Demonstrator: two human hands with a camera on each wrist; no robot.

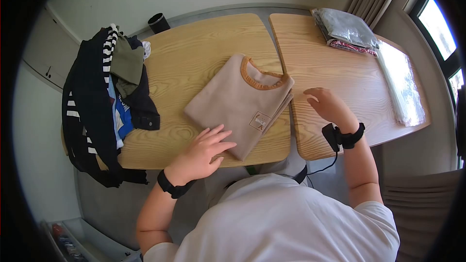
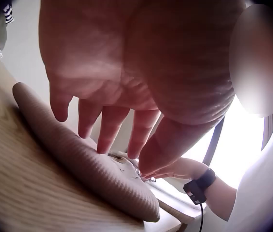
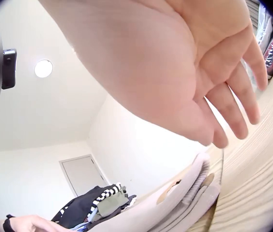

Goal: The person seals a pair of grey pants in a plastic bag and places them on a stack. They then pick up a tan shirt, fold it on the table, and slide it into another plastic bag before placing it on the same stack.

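A folded beige sweater (image 1: 228, 97) with a tan ribbed collar and a small square print lies at an angle on the wooden table, its right side reaching the gap between two tables. My left hand (image 1: 201, 154) is at its lower left edge, fingers spread over the fabric; the left wrist view shows the palm above the sweater (image 2: 88, 159), fingertips close to it. Just right of the sweater, my right hand (image 1: 332, 108) hovers with loosely bent fingers, holding nothing. The right wrist view shows that hand (image 3: 175, 72) apart from the layered folds of the sweater (image 3: 185, 200).
A heap of dark, striped and olive clothes (image 1: 90, 102) covers the left table's left end. Packaged garments (image 1: 347, 31) and clear plastic bags (image 1: 400, 85) lie on the right table (image 1: 335, 77). A black bin (image 1: 158, 23) stands behind the left table.
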